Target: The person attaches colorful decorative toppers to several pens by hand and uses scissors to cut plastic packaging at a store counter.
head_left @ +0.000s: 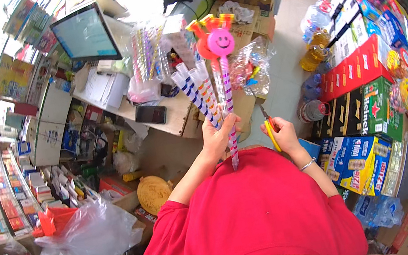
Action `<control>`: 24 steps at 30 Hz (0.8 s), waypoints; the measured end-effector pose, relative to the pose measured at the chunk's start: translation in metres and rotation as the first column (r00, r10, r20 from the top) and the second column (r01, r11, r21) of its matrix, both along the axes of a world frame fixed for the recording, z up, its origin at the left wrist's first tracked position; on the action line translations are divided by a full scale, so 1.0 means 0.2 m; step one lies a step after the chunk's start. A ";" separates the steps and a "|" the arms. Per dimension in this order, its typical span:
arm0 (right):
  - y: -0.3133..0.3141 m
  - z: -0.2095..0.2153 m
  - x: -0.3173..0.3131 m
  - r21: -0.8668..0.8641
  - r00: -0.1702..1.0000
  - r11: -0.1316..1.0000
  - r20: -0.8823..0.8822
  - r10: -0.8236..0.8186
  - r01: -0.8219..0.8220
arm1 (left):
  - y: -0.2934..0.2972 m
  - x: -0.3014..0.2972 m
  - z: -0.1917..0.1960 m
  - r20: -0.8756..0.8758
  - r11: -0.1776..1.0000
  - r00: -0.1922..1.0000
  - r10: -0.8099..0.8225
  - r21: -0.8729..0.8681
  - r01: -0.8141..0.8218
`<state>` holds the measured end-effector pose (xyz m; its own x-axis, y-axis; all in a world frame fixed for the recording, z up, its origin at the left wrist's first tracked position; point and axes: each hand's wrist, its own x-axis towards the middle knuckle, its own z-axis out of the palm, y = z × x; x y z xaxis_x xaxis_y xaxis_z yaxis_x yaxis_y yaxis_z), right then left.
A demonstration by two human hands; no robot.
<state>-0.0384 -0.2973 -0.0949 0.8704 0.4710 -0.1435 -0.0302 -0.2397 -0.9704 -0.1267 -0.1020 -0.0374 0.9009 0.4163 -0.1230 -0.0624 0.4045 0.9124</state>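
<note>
In front of my chest, my left hand point(219, 134) is closed around a bunch of clear striped plastic tubes point(200, 91), with blue, orange and purple stripes. Some of them are topped by round smiley heads, one pink point(221, 42) and one orange-red behind it, with crown-like yellow-orange tips above. The tubes fan out upward, and a lower end sticks out below my fist. To the right, my right hand point(284, 135) grips scissors point(271, 132) with yellow and black handles. Their dark, narrow blades point up and away from me, apart from the tubes.
On the counter ahead are a phone point(151, 114), a monitor point(85, 35) and a plastic pack of striped sticks point(149, 52). Crumpled clear wrapping point(254, 69) lies beyond my right hand. Stacked drink cartons point(350, 74) stand at right, a wooden stool point(154, 193) and plastic bags point(89, 235) at left.
</note>
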 end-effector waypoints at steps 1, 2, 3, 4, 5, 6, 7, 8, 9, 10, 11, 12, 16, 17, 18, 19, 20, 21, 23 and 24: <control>0.03 -0.03 0.00 -0.112 0.996 0.991 0.025 0.082 -0.079 | 0.04 -0.05 -0.01 -0.001 0.999 1.000 0.030 0.023 -0.030; 0.09 -0.02 0.00 -0.221 0.986 0.964 0.047 0.163 -0.149 | 0.06 -0.08 -0.01 0.021 0.996 0.997 0.080 0.041 -0.081; 0.14 -0.01 0.00 -0.329 0.968 0.921 0.060 0.243 -0.211 | 0.08 -0.12 -0.02 0.030 0.992 0.992 0.124 0.029 -0.125; 0.20 0.00 -0.01 -0.433 0.944 0.862 0.067 0.323 -0.264 | 0.10 -0.16 -0.03 0.039 0.986 0.985 0.167 0.016 -0.168; 0.26 0.02 -0.01 -0.404 0.937 0.865 0.048 0.345 -0.298 | 0.13 -0.19 -0.03 0.019 0.977 0.977 0.212 -0.001 -0.212; 0.30 -0.06 -0.02 -0.281 0.947 0.909 0.002 0.321 -0.307 | 0.16 -0.22 -0.03 -0.001 0.968 0.968 0.250 -0.016 -0.250; 0.33 -0.19 -0.03 -0.154 0.953 0.940 -0.048 0.299 -0.303 | 0.20 -0.24 -0.02 -0.022 0.958 0.958 0.286 -0.029 -0.286; 0.38 -0.26 -0.04 -0.022 0.954 0.958 -0.102 0.283 -0.287 | 0.27 -0.25 -0.04 -0.032 0.939 0.939 0.343 0.020 -0.342; 0.46 -0.14 -0.06 0.190 0.941 0.951 -0.194 0.278 -0.242 | 0.34 -0.25 -0.04 -0.011 0.915 0.916 0.401 0.047 -0.400; 0.50 -0.07 -0.07 0.239 0.929 0.941 -0.223 0.294 -0.240 | 0.41 -0.26 -0.03 0.011 0.889 0.891 0.453 0.074 -0.453; 0.54 -0.01 -0.06 0.284 0.921 0.931 -0.245 0.304 -0.231 | 0.50 -0.28 -0.04 0.002 0.886 0.900 0.436 0.172 -0.430; 0.57 0.01 -0.06 0.329 0.912 0.919 -0.266 0.311 -0.217 | 0.55 -0.28 -0.03 0.013 0.906 0.917 0.399 0.149 -0.396; 0.65 0.06 -0.05 0.298 0.978 0.947 -0.127 0.165 -0.121 | 0.73 -0.32 -0.10 -0.112 0.922 0.983 0.144 0.376 -0.093; 0.66 0.06 -0.05 0.294 0.990 0.948 -0.042 0.137 -0.119 | 0.75 -0.33 -0.12 -0.165 0.917 0.982 0.090 0.398 -0.018; 0.65 0.07 -0.05 0.320 0.996 0.945 -0.037 0.086 -0.070 | 0.76 -0.31 -0.11 -0.186 0.931 0.982 0.039 0.363 0.032; 0.64 0.08 -0.05 0.346 0.999 0.938 -0.034 0.031 -0.018 | 0.78 -0.29 -0.15 -0.240 0.914 0.971 -0.021 0.389 0.116; 0.64 0.11 -0.06 0.374 0.999 0.927 -0.035 -0.026 0.037 | 0.80 -0.27 -0.18 -0.297 0.888 0.951 -0.080 0.412 0.203; 0.64 0.11 -0.06 0.396 0.996 0.915 0.019 -0.085 0.071 | 0.78 -0.21 -0.18 -0.311 0.913 0.945 -0.104 0.348 0.215; 0.63 0.15 -0.06 0.452 0.981 0.874 -0.024 -0.190 0.180 | 0.78 -0.08 -0.20 -0.361 0.894 0.917 -0.171 0.334 0.298; 0.62 0.16 -0.06 0.476 0.971 0.850 -0.044 -0.234 0.226 | 0.78 -0.01 -0.21 -0.399 0.882 0.890 -0.221 0.308 0.357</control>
<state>-0.0511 -0.1738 -0.0620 0.9625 0.2645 0.0602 -0.0117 0.2619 -0.9650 -0.1287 0.0536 -0.0790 0.9156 0.2188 -0.3374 0.3478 -0.0094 0.9375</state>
